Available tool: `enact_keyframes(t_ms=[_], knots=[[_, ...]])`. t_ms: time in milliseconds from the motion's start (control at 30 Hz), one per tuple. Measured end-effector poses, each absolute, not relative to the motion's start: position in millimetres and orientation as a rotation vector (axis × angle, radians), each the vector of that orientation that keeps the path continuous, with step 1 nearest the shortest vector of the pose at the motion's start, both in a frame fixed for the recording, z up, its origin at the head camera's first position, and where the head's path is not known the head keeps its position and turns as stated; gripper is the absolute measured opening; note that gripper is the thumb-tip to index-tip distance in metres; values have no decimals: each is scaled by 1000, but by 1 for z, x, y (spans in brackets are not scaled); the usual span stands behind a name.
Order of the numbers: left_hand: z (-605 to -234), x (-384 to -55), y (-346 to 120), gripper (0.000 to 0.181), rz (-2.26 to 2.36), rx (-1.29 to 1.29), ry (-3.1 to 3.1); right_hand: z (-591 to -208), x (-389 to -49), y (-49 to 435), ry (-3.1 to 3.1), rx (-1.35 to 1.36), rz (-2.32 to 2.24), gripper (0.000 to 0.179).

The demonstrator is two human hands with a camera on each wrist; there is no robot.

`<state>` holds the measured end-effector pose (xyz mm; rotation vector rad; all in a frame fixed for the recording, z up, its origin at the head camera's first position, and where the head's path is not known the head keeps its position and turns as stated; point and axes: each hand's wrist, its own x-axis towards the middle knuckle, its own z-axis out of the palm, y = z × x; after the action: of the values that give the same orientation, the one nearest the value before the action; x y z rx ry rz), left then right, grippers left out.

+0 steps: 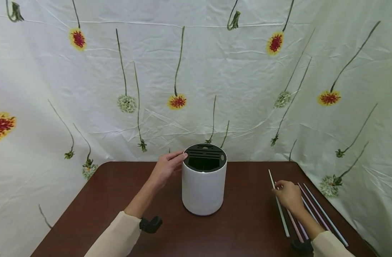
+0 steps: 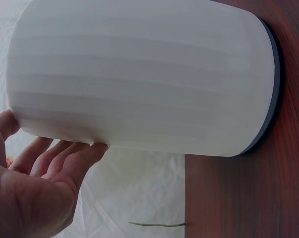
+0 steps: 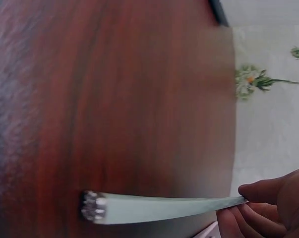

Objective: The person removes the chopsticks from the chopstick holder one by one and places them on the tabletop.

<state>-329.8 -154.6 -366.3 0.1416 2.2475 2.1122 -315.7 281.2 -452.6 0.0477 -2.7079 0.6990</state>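
Observation:
A white cylindrical holder (image 1: 203,192) with a black slotted top (image 1: 204,151) stands upright near the middle of the table. My left hand (image 1: 168,166) touches its upper left side, thumb at the rim and fingertips resting along the wall. In the left wrist view the ribbed white wall of the holder (image 2: 139,84) fills most of the picture, above the left hand (image 2: 35,193). At the right, my right hand (image 1: 289,194) pinches a long pale green stick (image 1: 282,217) between thumb and fingers. The stick's silvery, textured end (image 3: 93,207) points away from the hand in the right wrist view.
Several pink and pale blue sticks, including a pale blue one (image 1: 327,216), lie side by side under and beyond the right forearm. The dark brown table (image 1: 247,214) ends at a white flower-patterned cloth (image 1: 196,64) hanging behind it.

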Motion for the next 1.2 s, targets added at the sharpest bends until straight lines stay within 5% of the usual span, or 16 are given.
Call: enact_keyframes(t_ms=[1200], knots=[[-367,-329,-155,59,2116,183,2224,-470,-311,291,-2863,58,607,20]])
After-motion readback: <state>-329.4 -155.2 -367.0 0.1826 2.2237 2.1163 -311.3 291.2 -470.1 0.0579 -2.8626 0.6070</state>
